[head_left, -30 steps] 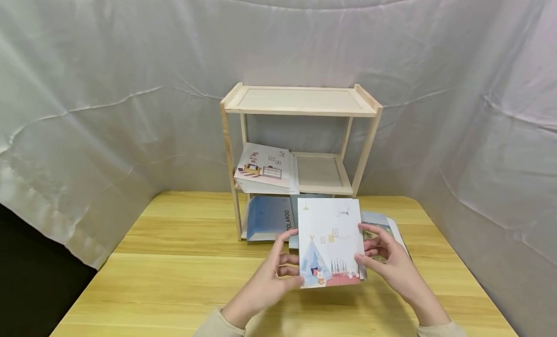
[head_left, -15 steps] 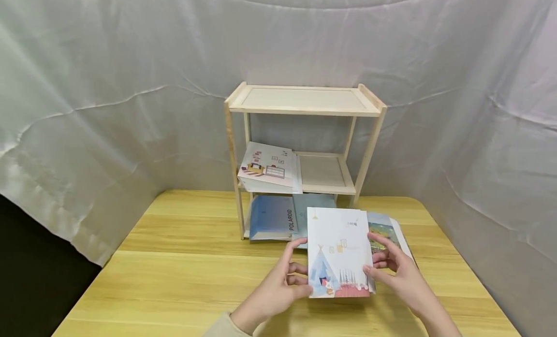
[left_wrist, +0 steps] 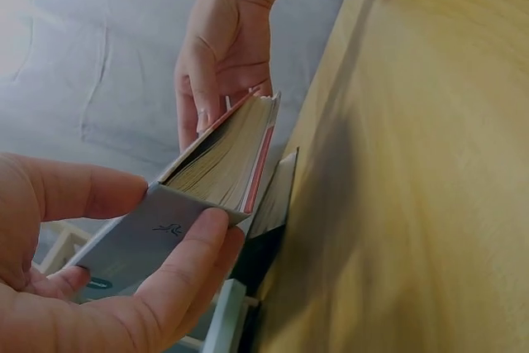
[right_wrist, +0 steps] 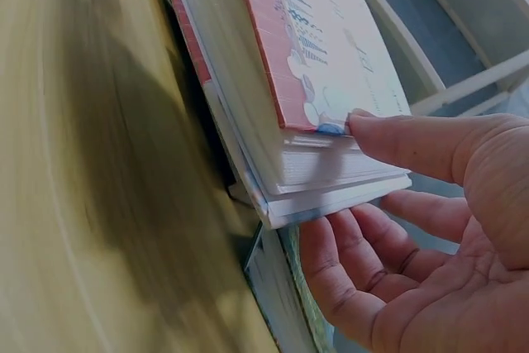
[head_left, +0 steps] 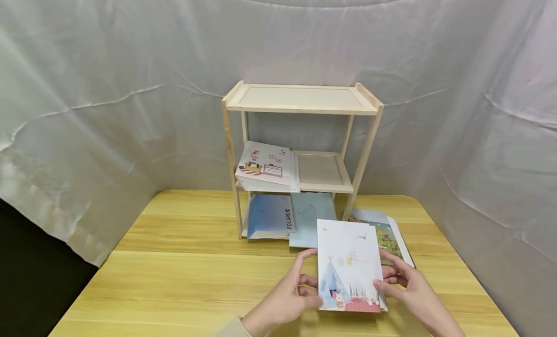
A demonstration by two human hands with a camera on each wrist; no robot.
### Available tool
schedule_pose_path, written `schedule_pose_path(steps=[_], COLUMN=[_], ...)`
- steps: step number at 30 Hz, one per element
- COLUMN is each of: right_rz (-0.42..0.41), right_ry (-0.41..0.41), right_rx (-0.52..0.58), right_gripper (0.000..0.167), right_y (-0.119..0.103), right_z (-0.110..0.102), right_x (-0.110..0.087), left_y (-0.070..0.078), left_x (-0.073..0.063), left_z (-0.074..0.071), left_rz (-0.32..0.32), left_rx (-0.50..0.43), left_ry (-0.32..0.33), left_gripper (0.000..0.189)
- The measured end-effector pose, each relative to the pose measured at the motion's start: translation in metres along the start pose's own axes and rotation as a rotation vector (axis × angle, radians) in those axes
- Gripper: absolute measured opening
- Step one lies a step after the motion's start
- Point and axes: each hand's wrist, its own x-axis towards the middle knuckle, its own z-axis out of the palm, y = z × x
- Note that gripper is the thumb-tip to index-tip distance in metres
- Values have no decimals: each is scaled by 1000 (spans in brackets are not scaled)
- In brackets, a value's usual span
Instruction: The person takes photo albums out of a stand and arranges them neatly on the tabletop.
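Note:
Both hands hold a thick hardcover book [head_left: 348, 264] with a white cover showing a blue tent and a red rug. My left hand [head_left: 289, 296] grips its spine side, thumb and fingers on opposite faces in the left wrist view. On the page side, my right hand [head_left: 411, 293] has its thumb at the cover's edge and fingers along the other cover, as the right wrist view shows. The pages [right_wrist: 322, 163] bulge slightly between the covers. The book is tilted above the table, its shadow falling on the wood.
Behind stands a wooden shelf [head_left: 300, 99] with three levels. White books [head_left: 265, 168] lie on its middle level; a blue POLAROID book [head_left: 270, 216] and a pale teal book [head_left: 311, 216] sit on the bottom. Another book with a leafy picture [head_left: 389, 240] lies right on the wooden table [head_left: 174, 279].
Both hands have brought the book down in the head view, toward the near edge, and a little right. More of the pale teal book and the leafy-picture book now shows behind it.

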Motion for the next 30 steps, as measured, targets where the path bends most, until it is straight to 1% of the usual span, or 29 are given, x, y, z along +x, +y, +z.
schedule_pose_path(steps=[4, 7, 11, 15, 19, 21, 26, 30], right_rz=[7, 30, 96, 173, 175, 192, 293, 321], right_ry=[-10, -23, -54, -88, -116, -122, -132, -146], right_rx=[11, 29, 44, 16, -29, -40, -43, -31], right_gripper=[77, 77, 80, 83, 81, 81, 86, 86], right_y=[7, 12, 18, 22, 28, 30, 36, 41], right_z=[-2, -4, -7, -13, -18, -19, -20, -22], right_x=[-3, -6, -9, -9, -11, -12, -11, -10], left_y=[-7, -11, -14, -15, -17, -19, -21, -21], left_x=[3, 4, 6, 7, 10, 12, 16, 17], left_z=[5, 8, 12, 17, 24, 27, 33, 38], left_rz=[-13, -26, -41, -55, -69, -76, -100, -108], left_rx=[-29, -62, -104, -133, -149, -160, -187, -172], left_ry=[-12, -31, -46, -54, -59, -61, -63, -60], left_gripper=[100, 101, 102, 102, 100, 99, 99, 97])
